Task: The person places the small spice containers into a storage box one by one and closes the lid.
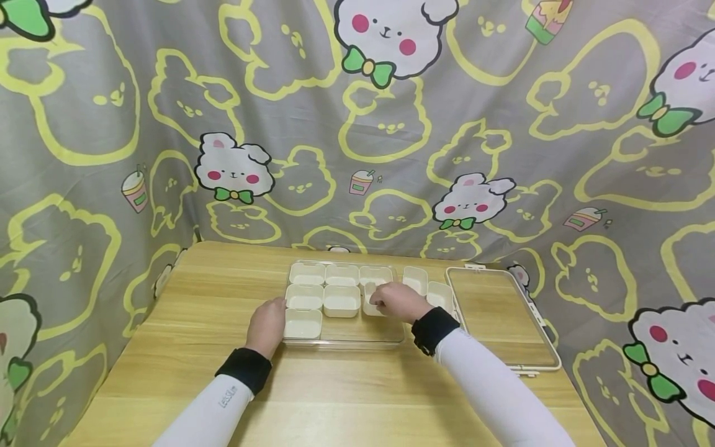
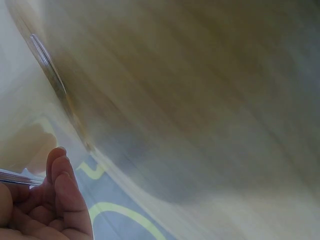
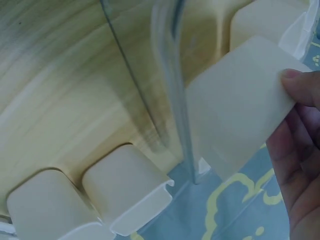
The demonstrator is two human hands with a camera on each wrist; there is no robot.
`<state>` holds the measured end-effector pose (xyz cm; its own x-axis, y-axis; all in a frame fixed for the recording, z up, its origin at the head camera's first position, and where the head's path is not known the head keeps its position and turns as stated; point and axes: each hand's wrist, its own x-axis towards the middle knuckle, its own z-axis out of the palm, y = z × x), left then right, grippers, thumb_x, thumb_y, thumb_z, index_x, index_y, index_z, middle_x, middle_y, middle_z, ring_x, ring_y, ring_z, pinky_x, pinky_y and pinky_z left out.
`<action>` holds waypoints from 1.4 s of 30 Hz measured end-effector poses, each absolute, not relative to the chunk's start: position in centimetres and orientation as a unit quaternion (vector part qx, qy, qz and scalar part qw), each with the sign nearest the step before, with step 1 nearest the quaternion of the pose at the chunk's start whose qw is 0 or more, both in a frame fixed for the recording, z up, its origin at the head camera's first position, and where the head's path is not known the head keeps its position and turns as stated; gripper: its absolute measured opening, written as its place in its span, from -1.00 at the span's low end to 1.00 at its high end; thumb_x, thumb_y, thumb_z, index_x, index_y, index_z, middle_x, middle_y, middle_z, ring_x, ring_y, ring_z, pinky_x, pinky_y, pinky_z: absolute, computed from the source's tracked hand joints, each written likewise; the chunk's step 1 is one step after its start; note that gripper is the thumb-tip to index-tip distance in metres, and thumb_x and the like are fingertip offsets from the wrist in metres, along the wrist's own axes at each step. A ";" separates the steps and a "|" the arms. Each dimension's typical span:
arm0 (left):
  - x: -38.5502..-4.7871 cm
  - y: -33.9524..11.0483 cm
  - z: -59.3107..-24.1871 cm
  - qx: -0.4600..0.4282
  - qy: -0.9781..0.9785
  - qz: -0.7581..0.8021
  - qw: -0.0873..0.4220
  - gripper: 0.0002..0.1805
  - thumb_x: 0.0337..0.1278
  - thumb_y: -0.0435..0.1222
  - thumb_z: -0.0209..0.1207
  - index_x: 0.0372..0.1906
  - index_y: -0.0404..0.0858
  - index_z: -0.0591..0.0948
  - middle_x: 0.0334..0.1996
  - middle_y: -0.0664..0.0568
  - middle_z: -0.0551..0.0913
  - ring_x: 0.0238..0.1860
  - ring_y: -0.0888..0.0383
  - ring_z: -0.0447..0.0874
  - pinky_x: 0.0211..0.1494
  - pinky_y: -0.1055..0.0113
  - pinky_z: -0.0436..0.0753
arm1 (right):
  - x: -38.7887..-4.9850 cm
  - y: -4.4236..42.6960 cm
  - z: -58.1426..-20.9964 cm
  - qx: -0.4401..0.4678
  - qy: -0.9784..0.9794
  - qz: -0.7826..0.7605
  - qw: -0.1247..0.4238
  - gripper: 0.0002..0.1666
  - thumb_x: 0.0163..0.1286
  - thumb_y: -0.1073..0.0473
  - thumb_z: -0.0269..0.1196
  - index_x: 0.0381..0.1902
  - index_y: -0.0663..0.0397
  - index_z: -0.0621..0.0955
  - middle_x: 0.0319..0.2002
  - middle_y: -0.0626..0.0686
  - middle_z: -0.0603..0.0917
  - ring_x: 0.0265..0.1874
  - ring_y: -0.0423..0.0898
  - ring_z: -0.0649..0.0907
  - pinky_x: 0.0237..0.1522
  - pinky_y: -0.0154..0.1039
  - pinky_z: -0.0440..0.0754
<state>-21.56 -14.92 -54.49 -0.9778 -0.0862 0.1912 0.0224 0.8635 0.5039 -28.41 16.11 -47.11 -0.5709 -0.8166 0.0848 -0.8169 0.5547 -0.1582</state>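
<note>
A clear plastic box point(image 1: 363, 343) lies on the table with several small cream containers point(image 1: 342, 301) inside it in rows. At its left side, my left hand point(image 1: 267, 326) grips the wall; in the left wrist view the transparent rim point(image 2: 20, 177) passes between thumb and fingers. My right hand point(image 1: 403, 301) pinches one cream container point(image 3: 235, 105) by its edge, thumb on one face. That container is over the right part of the clear box, in the middle row. Its far side is partly hidden by the fingers in the head view.
Two more cream containers point(image 1: 415, 279) stand on the table just right of the box. Beyond them lies a clear lid point(image 1: 503, 316) with a white frame and clips. A patterned grey curtain point(image 1: 313, 124) hangs around the wooden table point(image 1: 195, 298).
</note>
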 end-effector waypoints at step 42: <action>-21.5 -14.9 -54.6 0.007 -0.959 -0.251 0.129 -0.66 0.53 -0.37 -0.09 -0.33 -0.46 0.60 -0.50 -0.24 0.63 -0.38 -0.24 0.67 -0.32 -0.07 0.64 | -28.7 15.1 -49.7 0.443 -0.892 0.079 -0.044 -0.34 0.11 0.58 0.28 -0.61 -0.06 0.08 -0.57 -0.21 -0.07 -0.59 -0.25 0.09 -0.47 -0.36 0.00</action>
